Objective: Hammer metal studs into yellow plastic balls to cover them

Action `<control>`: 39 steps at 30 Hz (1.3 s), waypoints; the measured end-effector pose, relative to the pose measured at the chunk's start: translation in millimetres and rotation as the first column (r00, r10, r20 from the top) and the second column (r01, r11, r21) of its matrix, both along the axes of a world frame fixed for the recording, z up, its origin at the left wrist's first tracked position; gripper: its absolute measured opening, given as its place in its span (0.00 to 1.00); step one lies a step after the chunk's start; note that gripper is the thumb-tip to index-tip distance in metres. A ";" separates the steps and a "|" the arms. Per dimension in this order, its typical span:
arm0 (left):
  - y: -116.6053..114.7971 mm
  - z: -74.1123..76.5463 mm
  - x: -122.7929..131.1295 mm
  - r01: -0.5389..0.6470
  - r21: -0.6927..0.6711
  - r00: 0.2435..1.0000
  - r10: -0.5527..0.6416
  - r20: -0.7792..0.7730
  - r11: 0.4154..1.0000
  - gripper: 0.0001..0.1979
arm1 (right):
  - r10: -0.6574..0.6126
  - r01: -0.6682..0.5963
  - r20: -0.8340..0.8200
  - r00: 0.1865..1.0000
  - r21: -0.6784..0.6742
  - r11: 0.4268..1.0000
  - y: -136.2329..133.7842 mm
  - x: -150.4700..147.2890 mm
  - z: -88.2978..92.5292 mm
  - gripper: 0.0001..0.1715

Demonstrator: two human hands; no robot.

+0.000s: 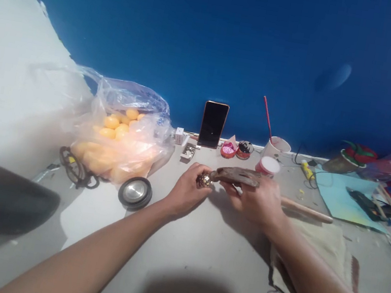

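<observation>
My left hand is closed around a small round gold-coloured piece with a shiny, studded surface, its fingers curled about the sides. In my right hand is a hammer with a worn, dark brown head, gripped near the head. A wooden handle extends to the right behind that hand. The left tip of the hammer head is right beside the gold piece; whether they touch I cannot tell. Both hands are just above the grey table.
A clear plastic bag of yellow-orange balls stands left, behind a black round lid-like object. A phone leans on the blue wall. Nearby are a small box of metal bits, a paper cup and folded cloth.
</observation>
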State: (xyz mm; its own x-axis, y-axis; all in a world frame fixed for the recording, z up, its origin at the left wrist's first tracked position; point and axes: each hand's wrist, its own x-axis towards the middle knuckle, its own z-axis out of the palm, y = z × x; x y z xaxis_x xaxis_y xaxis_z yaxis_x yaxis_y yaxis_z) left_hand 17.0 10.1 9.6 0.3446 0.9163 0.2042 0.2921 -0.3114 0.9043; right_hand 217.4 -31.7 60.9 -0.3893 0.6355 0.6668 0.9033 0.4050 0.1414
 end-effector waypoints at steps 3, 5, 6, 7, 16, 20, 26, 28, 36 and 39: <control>-0.7 1.0 0.0 0.001 0.002 1.000 -0.001 -0.022 1.000 0.19 | -0.004 0.005 -0.022 1.000 0.027 1.000 -0.6 -0.4 -1.0 0.13; -0.9 1.2 -0.2 0.007 -0.001 1.000 -0.007 -0.030 1.000 0.19 | -0.031 0.034 -0.042 0.999 0.065 0.997 -0.9 -0.1 -1.7 0.14; -0.8 1.0 -0.3 0.011 0.000 0.999 -0.011 -0.032 1.000 0.19 | -0.035 0.037 -0.037 0.999 0.059 0.998 -1.1 0.0 -1.9 0.15; -0.7 0.5 -0.3 0.014 0.002 0.999 -0.014 -0.034 1.000 0.18 | -0.032 0.033 -0.024 0.999 0.036 0.999 -1.1 0.0 -2.1 0.14; -0.7 -2.3 -0.1 0.012 0.044 0.998 -0.010 -0.061 0.999 0.16 | 0.014 -0.010 -0.036 0.999 0.099 0.995 -2.0 0.0 -0.5 0.14; -1.8 3.0 -0.4 -0.006 -0.043 1.000 0.007 0.009 0.999 0.15 | 0.060 -0.060 -0.006 0.998 -0.023 0.998 -2.6 -2.1 -3.0 0.12; -3.8 8.0 -0.2 -0.006 -0.205 0.998 0.020 0.065 0.979 0.16 | -0.002 0.003 -0.035 0.999 0.044 0.999 -2.3 -0.8 -0.6 0.13; -3.7 8.3 -0.3 0.000 -0.211 0.996 0.019 0.088 0.977 0.14 | 0.019 -0.019 -0.002 1.000 -0.008 1.000 -1.8 0.0 0.1 0.13; 0.4 9.7 -1.1 -0.005 -0.229 0.992 0.034 0.121 0.973 0.16 | -0.001 0.003 -0.045 0.999 0.046 0.999 -0.9 0.8 -2.4 0.14; 1.7 8.1 -2.1 0.003 -0.210 0.992 0.023 0.121 0.978 0.14 | 0.039 -0.040 -0.042 0.998 -0.017 0.999 -1.3 -0.3 -1.7 0.11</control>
